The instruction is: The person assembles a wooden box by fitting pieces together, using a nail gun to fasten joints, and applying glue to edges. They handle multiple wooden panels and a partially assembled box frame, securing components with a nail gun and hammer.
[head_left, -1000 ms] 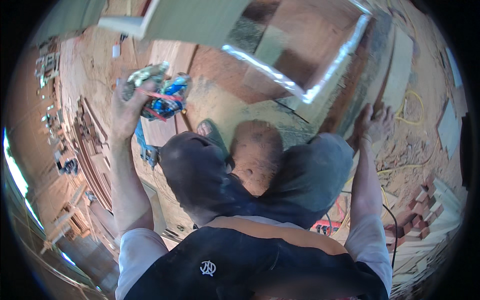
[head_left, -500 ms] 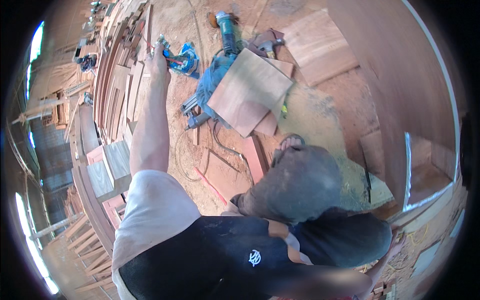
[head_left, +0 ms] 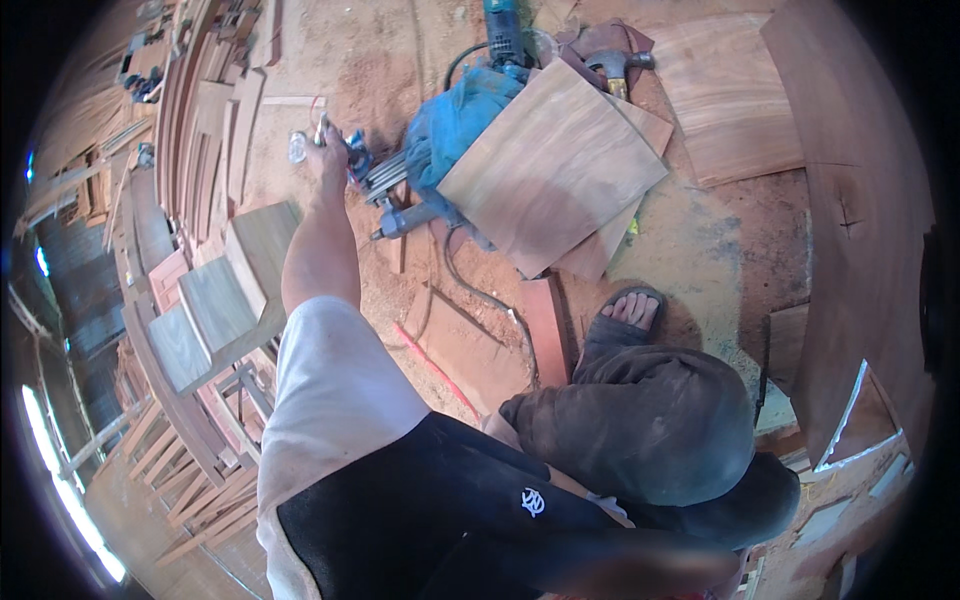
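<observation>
On the sawdust-covered floor [head_left: 720, 250] a square plywood panel [head_left: 550, 165] lies loose on a blue cloth [head_left: 450, 120], untouched by either hand. The left hand [head_left: 328, 160] reaches out, fingers closed around a small blue tool [head_left: 352, 158] beside stacked planks [head_left: 215, 120]; work on the panel seems not yet begun. The right hand is out of view.

1. Reddish sawdust covers the workshop floor [head_left: 740, 240], strewn with flat plywood sheets [head_left: 550, 165].
2. Stacked timber planks [head_left: 205, 130] and cut boards [head_left: 215, 300] line the left side.
3. A large curved wooden panel [head_left: 850, 200] rises on the right.
4. Daylight glares through an opening [head_left: 60, 490] at lower left.
</observation>
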